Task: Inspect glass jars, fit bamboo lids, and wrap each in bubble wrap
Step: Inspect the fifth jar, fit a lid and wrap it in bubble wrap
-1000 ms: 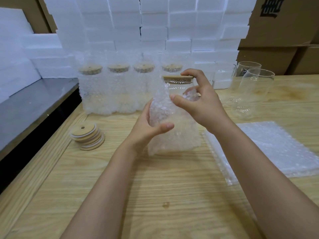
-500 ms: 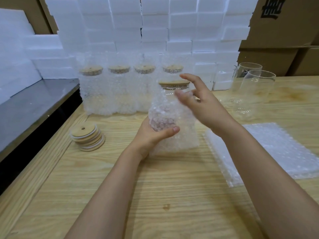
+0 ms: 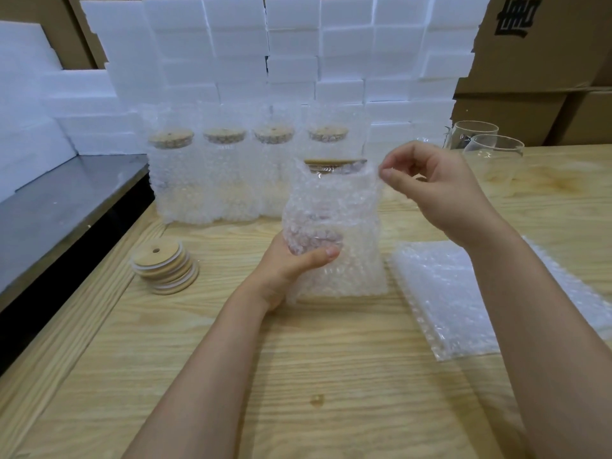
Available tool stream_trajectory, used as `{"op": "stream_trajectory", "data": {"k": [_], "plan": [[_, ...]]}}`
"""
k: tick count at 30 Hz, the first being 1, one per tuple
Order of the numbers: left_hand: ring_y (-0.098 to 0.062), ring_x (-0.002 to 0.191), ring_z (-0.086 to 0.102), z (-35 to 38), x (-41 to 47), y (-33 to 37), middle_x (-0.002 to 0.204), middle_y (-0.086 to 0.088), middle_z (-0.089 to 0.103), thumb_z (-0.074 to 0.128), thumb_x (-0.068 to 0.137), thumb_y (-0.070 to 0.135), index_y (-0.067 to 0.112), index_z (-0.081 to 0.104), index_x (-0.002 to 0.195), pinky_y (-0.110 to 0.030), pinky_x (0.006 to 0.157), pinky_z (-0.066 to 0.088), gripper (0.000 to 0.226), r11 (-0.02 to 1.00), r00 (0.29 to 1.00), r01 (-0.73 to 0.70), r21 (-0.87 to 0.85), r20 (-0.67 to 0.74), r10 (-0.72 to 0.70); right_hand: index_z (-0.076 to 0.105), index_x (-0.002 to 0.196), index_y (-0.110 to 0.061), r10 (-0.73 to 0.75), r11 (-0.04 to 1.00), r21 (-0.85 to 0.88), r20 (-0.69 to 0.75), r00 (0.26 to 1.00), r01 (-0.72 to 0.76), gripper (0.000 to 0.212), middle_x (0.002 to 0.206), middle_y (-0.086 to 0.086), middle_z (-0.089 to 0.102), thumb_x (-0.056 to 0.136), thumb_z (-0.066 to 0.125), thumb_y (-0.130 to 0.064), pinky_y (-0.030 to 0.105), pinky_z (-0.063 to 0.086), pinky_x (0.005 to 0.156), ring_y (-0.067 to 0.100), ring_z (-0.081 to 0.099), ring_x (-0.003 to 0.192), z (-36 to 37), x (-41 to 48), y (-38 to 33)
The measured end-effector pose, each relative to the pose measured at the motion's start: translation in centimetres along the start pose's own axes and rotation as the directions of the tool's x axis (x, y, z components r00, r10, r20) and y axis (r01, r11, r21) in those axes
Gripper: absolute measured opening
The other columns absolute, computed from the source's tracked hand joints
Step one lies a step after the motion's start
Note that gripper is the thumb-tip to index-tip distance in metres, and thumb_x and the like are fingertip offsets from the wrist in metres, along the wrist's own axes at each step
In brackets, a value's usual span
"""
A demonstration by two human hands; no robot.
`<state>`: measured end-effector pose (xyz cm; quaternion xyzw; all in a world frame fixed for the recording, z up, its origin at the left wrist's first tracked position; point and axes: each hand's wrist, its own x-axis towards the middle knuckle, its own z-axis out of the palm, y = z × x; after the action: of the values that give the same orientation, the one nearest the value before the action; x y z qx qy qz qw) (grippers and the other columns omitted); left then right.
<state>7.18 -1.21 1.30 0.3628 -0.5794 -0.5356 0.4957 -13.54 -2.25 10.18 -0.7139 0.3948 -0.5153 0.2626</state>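
Gripping 1 jar [image 3: 332, 167], left hand [image 3: 291, 268] curls; right hand [image 3: 437, 190] pinches wrap [image 3: 334, 207]; 4 wrapped jars [image 3: 175, 180], seemingly 2 bare jars [image 3: 493, 159].

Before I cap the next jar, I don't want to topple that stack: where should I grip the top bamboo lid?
Probably by its rim: pinch opposite edges of the top bamboo lid from straight above. It lies flat, face up, with only a small centre hole, and the stack under it is skewed, so lift it straight up rather than sliding it sideways.
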Motion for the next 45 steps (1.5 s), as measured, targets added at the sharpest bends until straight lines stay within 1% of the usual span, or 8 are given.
{"op": "stream_trajectory", "data": {"k": [3, 14, 19, 23, 28, 32, 39, 45], "plan": [[-0.027, 0.109, 0.065, 0.0, -0.1, -0.1, 0.108, -0.01, 0.071, 0.08, 0.051, 0.031, 0.005, 0.056, 0.127, -0.037, 0.096, 0.051, 0.083, 1.0, 1.0, -0.005, 0.02, 0.022, 0.004, 0.061, 0.083, -0.027, -0.044, 0.999, 0.027, -0.064, 0.997, 0.046, 0.025, 0.079, -0.007, 0.058, 0.09, 0.062, -0.003, 0.019, 0.042, 0.066, 0.003, 0.051, 0.071, -0.4, 0.1, -0.4], [-0.024, 0.103, 0.067, 0.1, -0.2, 0.0, 0.102, -0.006, 0.073, 0.08, 0.049, 0.028, 0.019, 0.062, 0.118, -0.039, 0.093, 0.051, 0.072, 0.997, 0.999, 0.02, -0.076, -0.023, -0.022, 0.049, 0.11, -0.026, -0.023, 0.976, 0.189, -0.413, 0.91, 0.111, 0.021, 0.087, -0.004, 0.055, 0.091, 0.055, -0.03, 0.028, 0.049, 0.072, 0.01, 0.056, 0.08, 1.9, 0.3, -0.5], [-0.038, 0.115, 0.058, -0.1, 0.0, 0.5, 0.115, -0.02, 0.065, 0.077, 0.054, 0.025, 0.011, 0.035, 0.146, -0.055, 0.109, 0.036, 0.102, 0.979, 0.998, 0.009, -0.202, -0.054, -0.02, 0.036, 0.133, -0.034, 0.271, 0.887, 0.348, 0.138, 0.953, -0.303, 0.109, 0.128, 0.004, 0.057, 0.041, 0.077, -0.077, 0.04, 0.05, 0.093, 0.016, 0.058, 0.116, 3.7, -0.7, 2.2], [-0.039, 0.118, 0.058, -0.7, -0.1, 0.6, 0.125, -0.025, 0.061, 0.075, 0.061, 0.027, -0.002, 0.048, 0.135, -0.055, 0.108, 0.039, 0.084, 0.986, 0.998, -0.002, -0.168, -0.063, -0.009, 0.045, 0.136, -0.021, 0.254, 0.84, 0.385, 0.342, 0.905, -0.382, 0.078, 0.128, 0.002, 0.064, 0.069, 0.079, -0.041, 0.05, 0.039, 0.109, 0.018, 0.059, 0.12, 6.4, -2.1, 4.2], [-0.03, 0.118, 0.06, -1.1, 0.0, 0.5, 0.126, -0.016, 0.063, 0.078, 0.061, 0.033, 0.019, 0.052, 0.13, -0.051, 0.106, 0.042, 0.076, 0.989, 0.997, -0.002, -0.147, -0.08, -0.01, 0.05, 0.129, -0.022, 0.264, 0.824, 0.432, 0.278, 0.923, -0.366, 0.063, 0.12, 0.0, 0.067, 0.072, 0.076, -0.031, 0.035, 0.051, 0.097, 0.014, 0.064, 0.112, 6.8, -2.4, 4.8], [-0.003, 0.114, 0.052, -0.7, 0.1, 0.5, 0.12, 0.01, 0.05, 0.081, 0.056, 0.047, 0.036, 0.035, 0.126, -0.015, 0.089, 0.043, 0.085, 0.973, 0.926, -0.061, 0.225, -0.352, 0.139, 0.046, 0.128, -0.022, 0.285, 0.857, 0.419, 0.098, 0.953, -0.299, 0.071, 0.12, -0.003, 0.064, 0.068, 0.081, -0.03, 0.025, 0.054, 0.086, 0.006, 0.065, 0.107, 7.5, -2.7, 4.7], [-0.008, 0.071, 0.052, 0.5, 0.4, -0.7, 0.075, 0.009, 0.05, 0.068, 0.085, 0.0, 0.033, 0.052, 0.097, -0.025, 0.065, 0.043, 0.039, 0.892, 0.826, -0.303, 0.336, -0.374, 0.422, 0.034, 0.127, -0.022, 0.248, 0.949, 0.251, -0.227, 0.942, -0.189, 0.077, 0.126, -0.009, 0.048, 0.07, 0.084, -0.029, 0.017, 0.046, 0.092, 0.002, 0.054, 0.113, 9.6, -3.3, 4.5], [0.005, 0.082, 0.055, 1.0, 0.0, -0.4, 0.095, 0.004, 0.054, 0.062, 0.086, 0.015, 0.031, 0.059, 0.107, -0.01, 0.073, 0.044, 0.026, 0.931, 0.838, -0.292, 0.22, -0.41, 0.36, 0.031, 0.125, -0.024, 0.244, 0.961, 0.201, -0.299, 0.923, -0.189, 0.076, 0.132, -0.004, 0.038, 0.071, 0.08, -0.043, 0.042, 0.039, 0.107, 0.017, 0.043, 0.126, 11.1, -3.9, 3.7]]}}
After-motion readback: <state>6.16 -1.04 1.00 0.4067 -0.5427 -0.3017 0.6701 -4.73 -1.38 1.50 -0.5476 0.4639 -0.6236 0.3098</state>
